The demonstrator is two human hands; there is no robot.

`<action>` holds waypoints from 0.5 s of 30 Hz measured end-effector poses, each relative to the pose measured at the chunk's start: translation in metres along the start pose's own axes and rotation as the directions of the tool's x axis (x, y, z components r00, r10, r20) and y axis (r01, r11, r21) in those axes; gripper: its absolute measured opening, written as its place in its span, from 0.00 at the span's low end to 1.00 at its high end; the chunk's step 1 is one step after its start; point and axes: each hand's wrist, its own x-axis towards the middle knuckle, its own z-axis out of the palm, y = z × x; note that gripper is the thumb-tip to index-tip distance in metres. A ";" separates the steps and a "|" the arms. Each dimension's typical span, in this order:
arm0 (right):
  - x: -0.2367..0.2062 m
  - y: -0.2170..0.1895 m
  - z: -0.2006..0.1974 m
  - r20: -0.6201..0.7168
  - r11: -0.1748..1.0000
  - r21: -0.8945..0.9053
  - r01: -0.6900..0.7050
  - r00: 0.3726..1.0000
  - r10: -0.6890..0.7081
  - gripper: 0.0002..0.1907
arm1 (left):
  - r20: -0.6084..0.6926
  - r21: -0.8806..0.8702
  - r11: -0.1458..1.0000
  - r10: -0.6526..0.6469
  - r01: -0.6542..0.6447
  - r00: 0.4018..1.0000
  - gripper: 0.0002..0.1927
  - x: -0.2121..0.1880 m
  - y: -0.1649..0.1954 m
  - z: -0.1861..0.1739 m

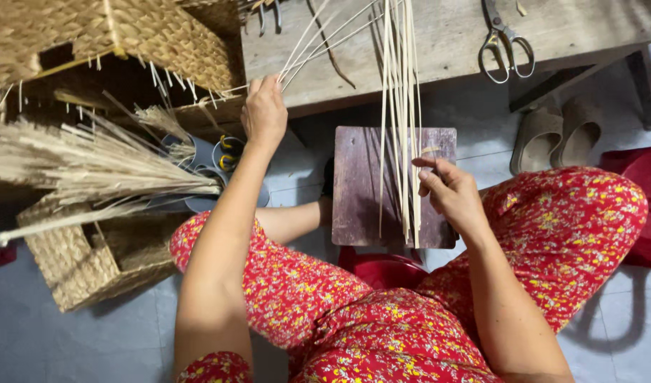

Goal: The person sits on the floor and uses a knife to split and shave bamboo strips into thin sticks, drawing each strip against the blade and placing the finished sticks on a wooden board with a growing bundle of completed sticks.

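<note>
My left hand (264, 110) is stretched forward to the edge of a low wooden table (453, 39) and pinches the ends of a few thin pale reed strips (318, 35) that fan away over the tabletop. My right hand (447, 190) grips a bundle of long pale reed strips (400, 113) that hangs down over a small dark wooden board (361, 191). The board lies in front of my knees, above a red stool (382, 268).
Scissors (504, 44) lie on the table at the right. Woven straw baskets (91, 262) and a sheaf of dried grass (91, 167) crowd the left side. A pair of slippers (558, 133) sits under the table on the tiled floor.
</note>
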 end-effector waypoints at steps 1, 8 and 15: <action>0.000 0.002 0.001 -0.007 1.000 -0.021 -0.007 1.000 0.007 0.16 | 0.005 0.042 0.999 -0.004 0.003 1.000 0.09 0.008 -0.001 0.008; 0.008 0.012 0.009 -0.023 0.992 -0.119 -0.040 0.999 0.038 0.16 | 0.101 0.103 0.994 0.034 -0.045 0.994 0.09 0.065 -0.007 0.062; 0.007 0.009 0.010 -0.041 0.979 -0.200 -0.043 0.999 0.035 0.16 | 0.009 0.131 0.947 0.294 -0.293 0.956 0.17 0.064 0.024 0.091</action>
